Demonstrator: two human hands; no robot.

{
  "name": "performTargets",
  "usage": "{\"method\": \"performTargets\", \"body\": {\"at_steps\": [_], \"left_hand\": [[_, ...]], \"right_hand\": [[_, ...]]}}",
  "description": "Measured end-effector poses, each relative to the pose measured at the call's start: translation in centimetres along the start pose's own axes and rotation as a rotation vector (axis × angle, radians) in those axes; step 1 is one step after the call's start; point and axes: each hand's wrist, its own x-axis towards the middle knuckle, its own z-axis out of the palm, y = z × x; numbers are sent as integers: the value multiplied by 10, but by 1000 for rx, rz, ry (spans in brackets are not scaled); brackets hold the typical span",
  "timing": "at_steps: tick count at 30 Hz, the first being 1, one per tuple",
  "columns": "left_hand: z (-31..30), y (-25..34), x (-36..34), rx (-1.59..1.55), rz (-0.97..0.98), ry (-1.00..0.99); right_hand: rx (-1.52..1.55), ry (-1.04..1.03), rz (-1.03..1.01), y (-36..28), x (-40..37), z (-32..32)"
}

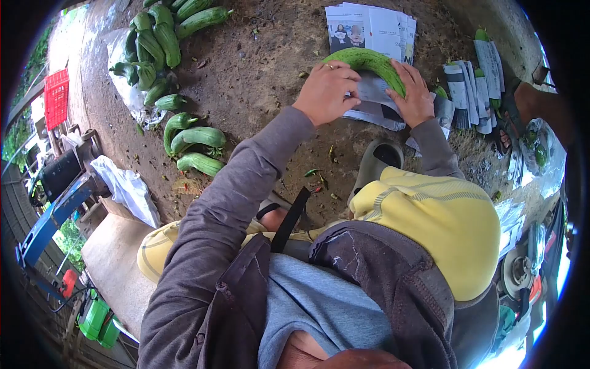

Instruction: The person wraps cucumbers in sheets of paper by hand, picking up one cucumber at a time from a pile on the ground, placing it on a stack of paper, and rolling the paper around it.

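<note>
Your left hand (pixel 324 91) and right hand (pixel 415 93) each curl their fingers closed over one end of a long, smooth curved green gourd (pixel 369 60), which lies on printed newspaper sheets (pixel 372 27) on the dirt ground (pixel 264 74), its long axis arching left to right and its right end dipping toward you.
</note>
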Motion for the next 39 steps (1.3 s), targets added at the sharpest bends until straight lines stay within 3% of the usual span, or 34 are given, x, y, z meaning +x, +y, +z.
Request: {"method": "performTargets", "body": {"at_steps": [3, 9, 12, 15, 18, 22, 25, 27, 30, 32, 34, 39], "left_hand": [[1, -7, 5, -25, 13, 1], [13, -28, 22, -63, 0, 193], [5, -27, 35, -85, -135, 138], [4, -35, 49, 17, -224, 107], [-3, -32, 64, -11, -320, 95], [4, -48, 78, -25, -255, 133], [-1, -48, 80, -22, -300, 136], [-7, -42, 79, -47, -382, 150], [-7, -51, 67, -18, -278, 479], [-14, -50, 47, -94, -338, 637], [-17, -40, 17, -299, -617, 626], [33, -41, -32, -1229, -1154, 407]], "right_hand": [[-4, -26, 8, 2, 2, -1], [60, -108, 30, 11, 15, -7], [175, -130, 54, 17, 25, -13], [124, 26, 152, 16, 30, -12], [-135, 436, -188, -48, 29, -46], [80, 165, -469, -82, 20, -15], [-258, 209, -287, -72, 43, 14], [-301, 226, -325, -55, 57, 29], [-312, 173, -316, -48, 66, 36], [-313, 120, -289, -42, 69, 42], [-339, 145, -295, -41, 71, 43], [-349, 176, -328, -41, 80, 48]]}}
